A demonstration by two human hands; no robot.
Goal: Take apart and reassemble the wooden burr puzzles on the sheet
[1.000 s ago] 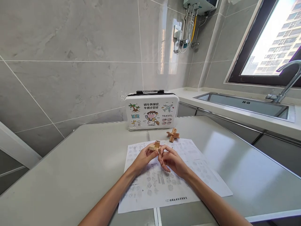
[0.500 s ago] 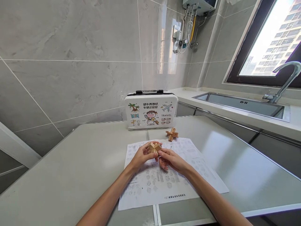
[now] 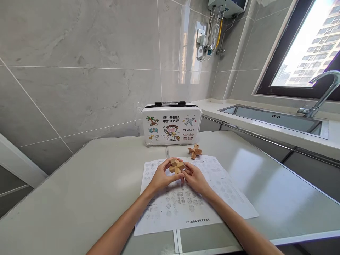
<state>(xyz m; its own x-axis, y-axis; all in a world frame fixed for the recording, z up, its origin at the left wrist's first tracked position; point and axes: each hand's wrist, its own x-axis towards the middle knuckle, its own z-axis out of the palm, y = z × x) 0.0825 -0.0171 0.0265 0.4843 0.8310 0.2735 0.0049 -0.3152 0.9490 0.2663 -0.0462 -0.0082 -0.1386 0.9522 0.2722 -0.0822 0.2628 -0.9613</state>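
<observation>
A small wooden interlocking puzzle is held above a printed instruction sheet on the grey table. My left hand grips its left side with curled fingers. My right hand closes on its right side, thumb and fingers pressed to the wood. A second wooden cross-shaped puzzle lies on the table just beyond the sheet, apart from both hands.
A white cartoon-printed case with a black handle stands at the table's back edge against the tiled wall. To the right are a steel sink and a tap under a window. A water heater's pipes hang high on the wall.
Both hands have closed in around the wooden puzzle; the right hand, earlier loose beside it, now grips its right side. The puzzle pieces sit together as a cross shape.
</observation>
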